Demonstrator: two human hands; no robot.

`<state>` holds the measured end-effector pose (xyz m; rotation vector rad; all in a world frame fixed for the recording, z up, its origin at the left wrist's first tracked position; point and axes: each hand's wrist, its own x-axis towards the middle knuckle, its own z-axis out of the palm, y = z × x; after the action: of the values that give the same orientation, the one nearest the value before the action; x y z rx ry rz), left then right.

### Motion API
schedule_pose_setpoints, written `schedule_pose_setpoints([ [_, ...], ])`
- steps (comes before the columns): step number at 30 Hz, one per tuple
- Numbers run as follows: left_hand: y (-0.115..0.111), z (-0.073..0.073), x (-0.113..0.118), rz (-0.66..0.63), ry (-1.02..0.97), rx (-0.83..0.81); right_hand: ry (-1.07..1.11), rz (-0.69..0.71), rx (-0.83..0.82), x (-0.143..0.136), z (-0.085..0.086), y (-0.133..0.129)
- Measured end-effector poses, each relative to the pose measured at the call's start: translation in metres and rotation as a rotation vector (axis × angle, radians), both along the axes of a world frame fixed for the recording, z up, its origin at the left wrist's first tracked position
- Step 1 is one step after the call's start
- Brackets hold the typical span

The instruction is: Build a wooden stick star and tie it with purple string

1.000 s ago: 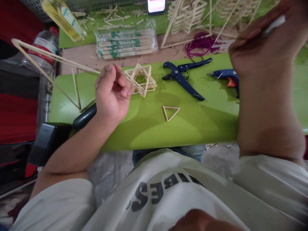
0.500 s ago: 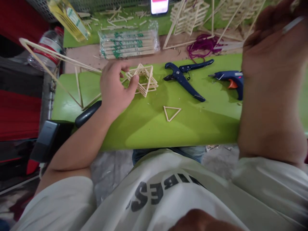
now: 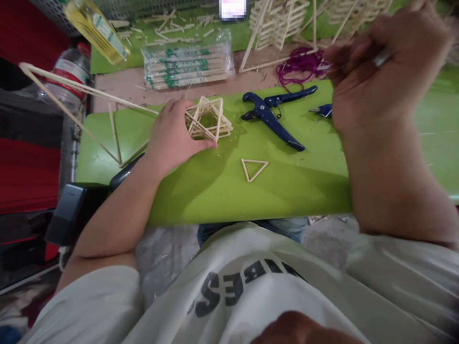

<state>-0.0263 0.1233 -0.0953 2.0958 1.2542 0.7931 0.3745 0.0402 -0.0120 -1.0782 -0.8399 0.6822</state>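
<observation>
Star-shaped stick stack (image 3: 219, 119): pale, slender wooden sticks in triangles, layered and turned against one another, giving a pointed, star-like outline; open centre, green showing through; joints too small to read. Location: on the green counter (image 3: 287, 191), left of centre, left of the pipe cutter (image 3: 274, 123). Left side partly covered by the hand.

Left hand (image 3: 172, 138): grip spread around the stack's left side, holding it, fingers at the far edge, thumb at the near corner.

Right hand (image 3: 390, 67): raised above the counter, fingers curled; a small white piece (image 3: 382, 57) shows among them. Whether the grip is closed on it cannot be told.

Single stick triangle (image 3: 255, 161): three pale sticks, flat on the counter, one corner toward the person; apart from the stack, to its near right.

Pipe cutter: dark blue, handles spread, between stack and glue gun.

Glue gun (image 3: 324, 111): blue, nozzle pointing left, mostly hidden by the right hand.

Large stick frame (image 3: 89, 90): long pale sticks, angular, left of the left hand.

Packaged chopsticks (image 3: 188, 64): clear wrapper, green print, lying beyond the stack.

Purple cord (image 3: 299, 67): loose tangle, beyond the pipe cutter.

Stick lattice (image 3: 279, 21): tiered, pale, at the far side.
</observation>
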Motion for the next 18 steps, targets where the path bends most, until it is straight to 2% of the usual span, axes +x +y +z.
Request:
schedule_pose_setpoints([
  [1,-0.003,0.002,0.001,-0.005,-0.026,0.002,-0.011,-0.047,0.093,-0.01,0.001,-0.004],
  [3,-0.009,0.008,0.005,-0.033,-0.072,-0.006,-0.068,-0.057,0.16,-0.027,0.003,-0.012],
  [7,-0.018,0.015,0.011,-0.051,-0.102,0.017,-0.294,0.121,0.173,-0.042,0.001,-0.025],
  [10,-0.023,0.018,0.014,-0.033,-0.096,0.061,-0.591,0.167,0.208,-0.043,-0.007,-0.033],
  [14,-0.036,0.028,0.018,-0.075,-0.182,0.105,-0.96,0.203,0.123,-0.042,-0.018,-0.043],
  [18,-0.048,0.044,0.022,-0.113,-0.173,0.189,-1.08,0.26,0.061,-0.044,-0.023,-0.049],
])
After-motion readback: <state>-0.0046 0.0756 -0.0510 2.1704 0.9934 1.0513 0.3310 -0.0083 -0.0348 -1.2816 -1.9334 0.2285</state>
